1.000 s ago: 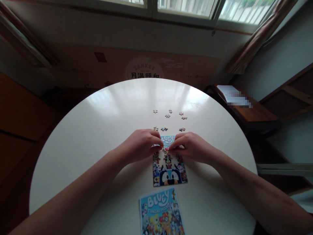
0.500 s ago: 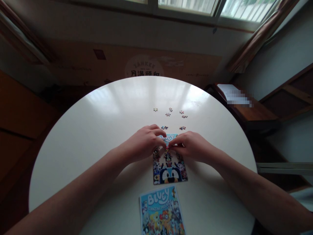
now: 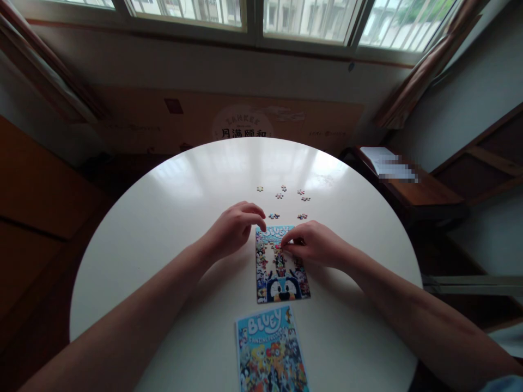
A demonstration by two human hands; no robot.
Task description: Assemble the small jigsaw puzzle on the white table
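A partly assembled jigsaw puzzle (image 3: 285, 288) lies on the white table, with bare gaps in its middle and a blue dog face at its lower end. My right hand (image 3: 321, 243) rests over its right side, thumb and forefinger pinched at a small puzzle piece (image 3: 278, 246) near the gaps; the fingertips partly cover it. Just off the puzzle's upper left corner, my left hand (image 3: 235, 228) hovers with loosely curved fingers and nothing visible in it. Loose puzzle pieces (image 3: 274, 216) lie just beyond the puzzle, and another cluster (image 3: 302, 216) sits to their right.
Nearest me on the round white table (image 3: 163, 228) lies a Bluey picture sheet (image 3: 272, 348). Several single pieces (image 3: 279, 196) are scattered farther back. A wooden side stand with papers (image 3: 384, 160) is at the right, and a cardboard box (image 3: 196, 114) stands behind the table.
My left hand has drawn back leftward from the middle of the puzzle, uncovering its upper left part. My right hand stays at nearly the same spot. The view has tilted up slightly.
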